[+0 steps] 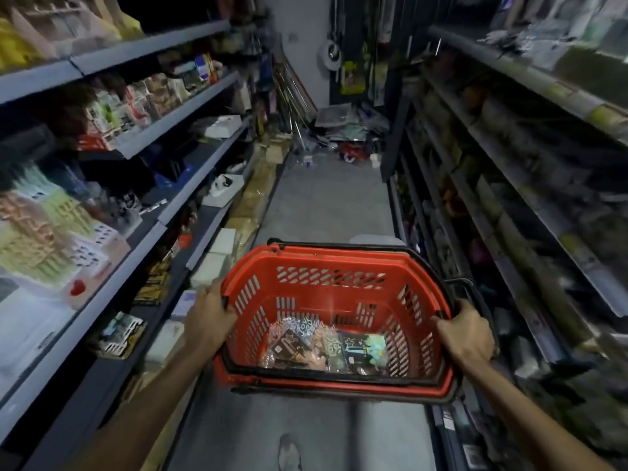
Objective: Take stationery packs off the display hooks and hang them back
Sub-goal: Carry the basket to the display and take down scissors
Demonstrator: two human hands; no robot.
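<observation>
1. Head view: a person is holding a red basket (339, 290) out in front of the body, above the grey aisle floor (323, 205), with its black handles (339, 245) lying folded down along the rim
2. The left hand (210, 321) is gripping the basket's left rim, its fingers curling over the edge and clamping onto it
3. The right hand (465, 338) is clamping onto the right rim towards the near corner, with the fingers wrapping round the edge
4. The stationery packs (326, 348) are lying flat on the bottom of the basket, overlapping one another in clear wrappers over dark printed cards; their number is not showing clearly
5. The left shelves (153, 52) are running along the aisle and carrying boxed and bagged goods, while the right shelves (509, 62) are showing stock too blurred to make out
6. A pile of loose goods (346, 137) is sitting on the floor at the far end of the aisle, against the back wall
</observation>
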